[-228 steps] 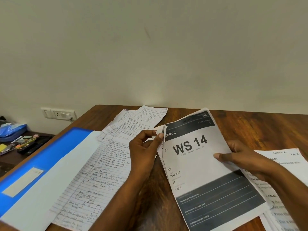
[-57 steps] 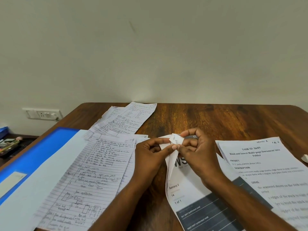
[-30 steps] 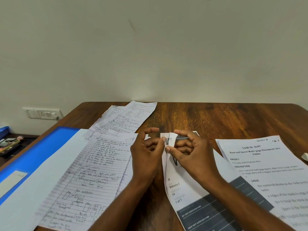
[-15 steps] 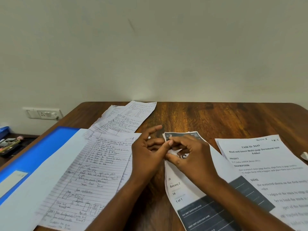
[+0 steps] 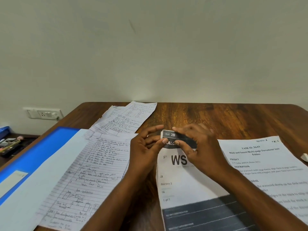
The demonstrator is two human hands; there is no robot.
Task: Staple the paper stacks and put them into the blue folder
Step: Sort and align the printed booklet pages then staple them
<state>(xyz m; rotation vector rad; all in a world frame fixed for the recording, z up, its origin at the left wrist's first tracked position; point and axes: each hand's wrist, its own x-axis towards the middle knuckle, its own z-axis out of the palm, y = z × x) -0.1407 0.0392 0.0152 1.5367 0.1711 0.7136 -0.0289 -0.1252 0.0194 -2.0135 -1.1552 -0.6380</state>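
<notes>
A printed "WS" paper stack lies on the wooden table in front of me. My left hand pinches its top left corner between thumb and fingers. My right hand presses on the same top edge beside it, covering part of the print. The open blue folder lies at the left with a white sheet on it. A handwritten stack rests partly on the folder. No stapler is in view.
A second handwritten stack lies farther back. A printed task sheet sits at the right, with a small white object at the table's right edge. A wall socket and a side shelf with pens are at the left.
The folded-up top corner of the "WS" stack has been flattened back down onto the table. Both hands stayed at that corner, now pressing it flat.
</notes>
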